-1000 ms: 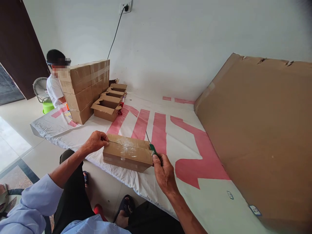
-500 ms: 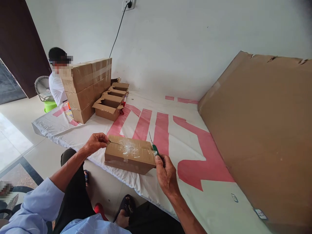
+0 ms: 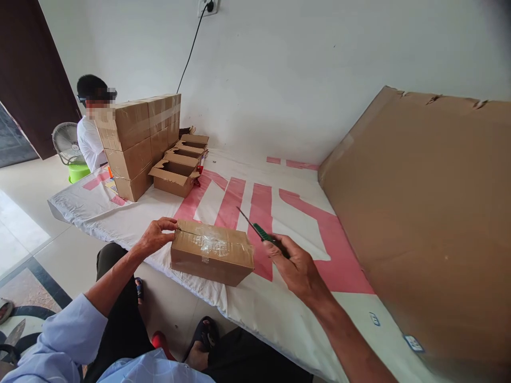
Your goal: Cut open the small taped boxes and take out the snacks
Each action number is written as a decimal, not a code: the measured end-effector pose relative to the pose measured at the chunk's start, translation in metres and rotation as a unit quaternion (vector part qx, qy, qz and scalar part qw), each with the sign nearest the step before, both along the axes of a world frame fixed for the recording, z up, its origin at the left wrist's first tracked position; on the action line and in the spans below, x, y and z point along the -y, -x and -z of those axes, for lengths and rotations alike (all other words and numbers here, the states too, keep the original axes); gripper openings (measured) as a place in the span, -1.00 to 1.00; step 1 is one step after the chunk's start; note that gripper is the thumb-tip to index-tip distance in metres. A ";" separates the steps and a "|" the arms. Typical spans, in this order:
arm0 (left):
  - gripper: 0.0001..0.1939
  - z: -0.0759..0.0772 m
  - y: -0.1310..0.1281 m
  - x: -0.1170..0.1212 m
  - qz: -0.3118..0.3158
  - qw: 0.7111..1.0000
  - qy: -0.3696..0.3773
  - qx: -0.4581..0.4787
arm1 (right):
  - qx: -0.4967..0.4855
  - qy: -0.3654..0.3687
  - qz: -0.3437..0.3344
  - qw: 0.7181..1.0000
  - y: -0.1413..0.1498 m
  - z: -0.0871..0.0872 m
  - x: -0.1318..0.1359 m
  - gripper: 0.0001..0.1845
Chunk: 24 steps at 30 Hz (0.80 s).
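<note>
Left hand (image 3: 155,235) curls with fingers bent at the left, while right hand (image 3: 297,267) hovers closed, arm outstretched.

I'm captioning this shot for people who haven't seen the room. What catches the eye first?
A taped cardboard box sits at the near edge of the white-and-pink sheet, steadied by the left hand. The right hand holds a green-handled knife just right of it. A big cardboard sheet leans at right.
</note>
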<state>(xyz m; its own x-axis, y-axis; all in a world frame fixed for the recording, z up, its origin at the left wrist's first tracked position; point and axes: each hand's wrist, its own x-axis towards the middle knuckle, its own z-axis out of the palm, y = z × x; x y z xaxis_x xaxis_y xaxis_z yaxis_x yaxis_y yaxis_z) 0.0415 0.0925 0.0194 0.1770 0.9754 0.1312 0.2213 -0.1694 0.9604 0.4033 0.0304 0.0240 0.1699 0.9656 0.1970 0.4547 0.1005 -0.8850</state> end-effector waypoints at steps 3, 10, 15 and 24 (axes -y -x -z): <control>-0.73 0.000 -0.004 0.004 0.036 0.999 -0.006 -0.006 | 0.034 0.026 -0.122 0.992 0.004 -0.035 -0.005 -0.44; -0.58 -0.003 -0.006 0.007 0.071 0.997 -0.007 -0.026 | 0.124 0.059 -0.241 0.961 0.028 -0.076 -0.019 -0.50; -0.55 -0.004 -0.008 0.008 0.082 0.996 -0.012 -0.019 | 0.170 0.042 -0.256 0.950 0.033 -0.082 -0.027 -0.58; -0.58 -0.007 -0.010 0.008 0.096 0.995 -0.020 -0.018 | 0.222 0.039 -0.277 0.934 0.036 -0.090 -0.036 -0.59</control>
<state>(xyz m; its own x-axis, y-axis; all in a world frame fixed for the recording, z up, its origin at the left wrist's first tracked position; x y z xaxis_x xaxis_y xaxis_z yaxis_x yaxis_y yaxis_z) 0.0518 0.0840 0.0260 0.3654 0.9171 0.1597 0.2148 -0.2500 0.9441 0.3671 0.0664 0.1142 -0.4417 0.8955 0.0551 0.6759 0.3726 -0.6359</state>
